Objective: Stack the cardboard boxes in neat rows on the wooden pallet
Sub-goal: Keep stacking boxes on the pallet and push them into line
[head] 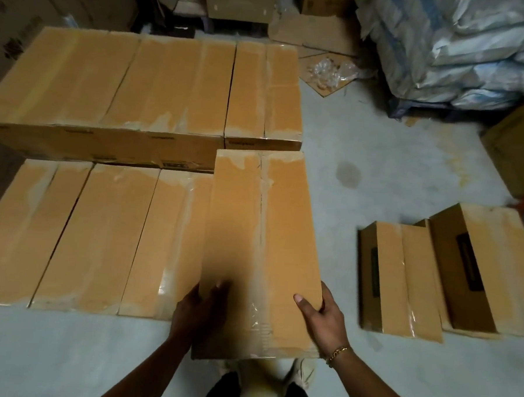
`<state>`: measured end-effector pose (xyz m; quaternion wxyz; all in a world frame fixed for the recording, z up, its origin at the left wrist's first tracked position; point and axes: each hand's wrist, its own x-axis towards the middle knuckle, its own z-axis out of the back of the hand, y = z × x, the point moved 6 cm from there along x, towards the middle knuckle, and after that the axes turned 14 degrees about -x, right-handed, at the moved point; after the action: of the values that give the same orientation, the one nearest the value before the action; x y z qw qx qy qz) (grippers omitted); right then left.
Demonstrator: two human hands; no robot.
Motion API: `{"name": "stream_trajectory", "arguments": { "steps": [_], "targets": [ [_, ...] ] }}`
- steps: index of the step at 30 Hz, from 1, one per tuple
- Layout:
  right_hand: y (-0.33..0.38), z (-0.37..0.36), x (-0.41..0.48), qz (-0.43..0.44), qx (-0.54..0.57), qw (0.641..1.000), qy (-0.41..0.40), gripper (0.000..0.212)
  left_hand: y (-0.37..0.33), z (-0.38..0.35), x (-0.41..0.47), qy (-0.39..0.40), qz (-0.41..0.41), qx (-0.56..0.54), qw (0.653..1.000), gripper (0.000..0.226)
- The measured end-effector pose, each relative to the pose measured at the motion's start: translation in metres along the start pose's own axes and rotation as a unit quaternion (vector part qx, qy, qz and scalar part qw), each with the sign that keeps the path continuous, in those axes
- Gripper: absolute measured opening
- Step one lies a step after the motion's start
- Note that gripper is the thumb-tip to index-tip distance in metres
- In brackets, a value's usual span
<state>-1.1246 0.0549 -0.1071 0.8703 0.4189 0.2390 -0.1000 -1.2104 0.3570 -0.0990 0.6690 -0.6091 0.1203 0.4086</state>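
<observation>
Held box: long, tan cardboard, clear tape along the top seam, running 6 to 12 o'clock. Left hand and right hand grip its near end.
Near row, 9 o'clock: three like boxes, side by side, touching.
Far row, 11 o'clock: stands higher, tops level.
Two loose boxes, 3 o'clock, on the floor, touching.

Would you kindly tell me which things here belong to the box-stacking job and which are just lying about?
Job: held box, left hand, right hand, near row, far row, floor boxes.
Lying about: white sacks, plastic scrap, flat cardboard.
</observation>
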Motion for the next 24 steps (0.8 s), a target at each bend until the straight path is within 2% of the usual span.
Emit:
{"name": "stream_trajectory", "arguments": {
  "steps": [2,9,19,24],
  "targets": [
    [0.006,-0.009,0.003,-0.005,0.002,1.000,-0.007,0.056,-0.002,0.007,0.013,0.000,-0.003,0.002,1.000,0.072],
    [0.014,-0.018,0.021,-0.007,0.006,0.999,-0.034,0.057,-0.010,0.014,0.048,0.009,-0.020,0.000,1.000,0.098],
    [0.015,-0.029,0.050,-0.020,-0.003,0.999,-0.040,0.059,-0.013,0.007,0.077,0.012,-0.015,-0.010,1.000,0.086],
    [0.013,-0.034,0.064,-0.024,0.003,0.999,-0.036,0.059,-0.015,0.004,0.098,0.012,-0.012,0.003,1.000,0.098]
  ]
}}
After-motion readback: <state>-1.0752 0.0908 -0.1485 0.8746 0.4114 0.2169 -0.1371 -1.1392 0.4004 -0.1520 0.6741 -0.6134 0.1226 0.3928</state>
